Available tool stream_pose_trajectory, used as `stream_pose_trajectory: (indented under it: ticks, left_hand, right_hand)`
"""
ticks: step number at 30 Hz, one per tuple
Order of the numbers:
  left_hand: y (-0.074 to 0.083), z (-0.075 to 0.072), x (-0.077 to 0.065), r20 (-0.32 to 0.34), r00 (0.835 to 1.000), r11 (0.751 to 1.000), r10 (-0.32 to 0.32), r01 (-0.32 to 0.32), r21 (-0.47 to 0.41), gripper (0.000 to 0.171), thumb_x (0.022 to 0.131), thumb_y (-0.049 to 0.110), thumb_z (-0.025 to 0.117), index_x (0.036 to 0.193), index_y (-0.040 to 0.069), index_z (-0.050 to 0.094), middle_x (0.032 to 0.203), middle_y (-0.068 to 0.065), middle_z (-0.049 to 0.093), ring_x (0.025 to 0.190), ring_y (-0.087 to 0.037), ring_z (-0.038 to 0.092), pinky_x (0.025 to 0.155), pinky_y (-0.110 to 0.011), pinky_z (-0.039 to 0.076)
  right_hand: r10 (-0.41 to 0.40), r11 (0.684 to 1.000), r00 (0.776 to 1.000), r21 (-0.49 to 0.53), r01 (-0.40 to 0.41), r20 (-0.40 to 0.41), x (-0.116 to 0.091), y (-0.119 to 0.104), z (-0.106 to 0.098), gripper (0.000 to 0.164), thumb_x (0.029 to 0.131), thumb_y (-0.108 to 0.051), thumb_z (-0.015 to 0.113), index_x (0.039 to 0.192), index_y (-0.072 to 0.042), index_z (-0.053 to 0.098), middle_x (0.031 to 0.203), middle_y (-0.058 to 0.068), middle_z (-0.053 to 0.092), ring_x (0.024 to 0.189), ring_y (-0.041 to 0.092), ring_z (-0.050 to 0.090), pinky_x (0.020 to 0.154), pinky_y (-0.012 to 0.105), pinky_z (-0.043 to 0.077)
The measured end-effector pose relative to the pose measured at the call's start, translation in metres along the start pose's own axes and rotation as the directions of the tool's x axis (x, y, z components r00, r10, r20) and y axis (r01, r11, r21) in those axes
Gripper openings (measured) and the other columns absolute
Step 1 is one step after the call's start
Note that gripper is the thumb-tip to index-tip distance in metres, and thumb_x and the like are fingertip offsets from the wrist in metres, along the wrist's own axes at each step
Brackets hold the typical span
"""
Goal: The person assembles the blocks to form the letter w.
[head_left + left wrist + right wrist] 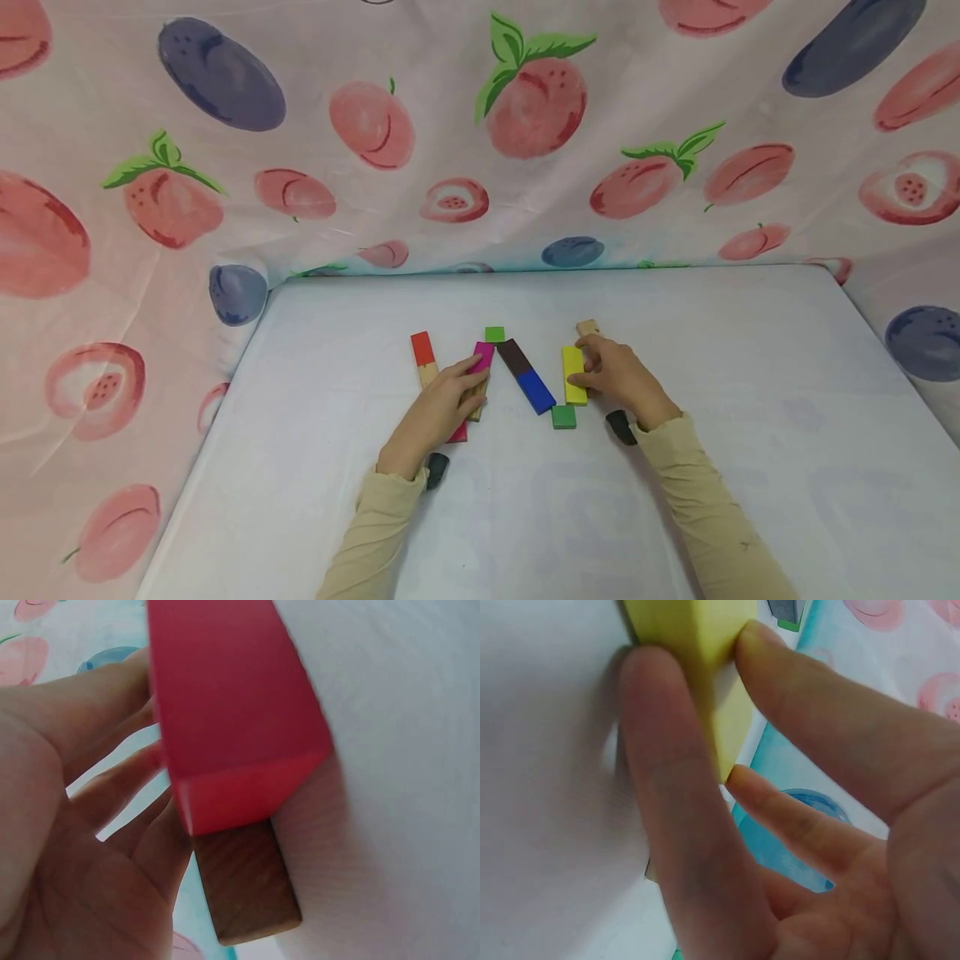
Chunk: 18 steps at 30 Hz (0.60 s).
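My left hand (pixel 431 408) rests over a slanted row of blocks, its fingers extended across a magenta block (pixel 483 352) and a plain wooden one under it. Part of a crimson block (pixel 457 434) shows beside the palm. Close up in the left wrist view, a red block (pixel 232 697) stands beside the fingers, with a brown wooden end (pixel 247 889) below it. Between thumb and fingers, my right hand (pixel 626 379) pinches a yellow block (pixel 572 367). Just beyond those fingers lies a natural wooden block (pixel 587 327), partly hidden by the hand.
A red block (pixel 422 348) joins a wooden one at the left. Brown (pixel 513 357) and blue (pixel 536 392) blocks form a diagonal in the middle. Green squares sit at its top (pixel 494 334) and bottom (pixel 564 418). Fruit-patterned cloth (pixel 442 108) hangs behind the white table (pixel 510 517).
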<state>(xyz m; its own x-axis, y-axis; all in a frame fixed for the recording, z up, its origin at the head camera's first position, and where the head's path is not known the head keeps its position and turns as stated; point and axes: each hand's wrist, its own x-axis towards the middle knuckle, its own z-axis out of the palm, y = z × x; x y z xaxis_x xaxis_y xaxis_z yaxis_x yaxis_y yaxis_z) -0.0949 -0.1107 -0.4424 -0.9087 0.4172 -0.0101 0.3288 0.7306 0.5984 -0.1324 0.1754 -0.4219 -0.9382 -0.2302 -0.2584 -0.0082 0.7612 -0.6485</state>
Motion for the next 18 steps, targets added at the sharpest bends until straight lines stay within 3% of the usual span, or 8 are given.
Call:
stream_pose_trajectory:
  ticks: [18]
  left_hand:
    - [0.0004,-0.0005,-0.0009,-0.002,1.0,1.0,0.002,-0.002,0.001,0.047,0.094,0.018,0.069,0.138,0.005,0.058,0.155,-0.009,0.042,0.141,-0.029,0.043,0.112,-0.043,0.041]
  right_hand:
    - [0.02,0.999,0.999,0.041,-0.019,-0.026,-0.0067,0.001,0.0016,0.056,0.086,-0.016,0.077,0.131,0.005,0.051,0.1,0.017,0.063,0.088,0.027,0.058,0.077,0.037,0.051]
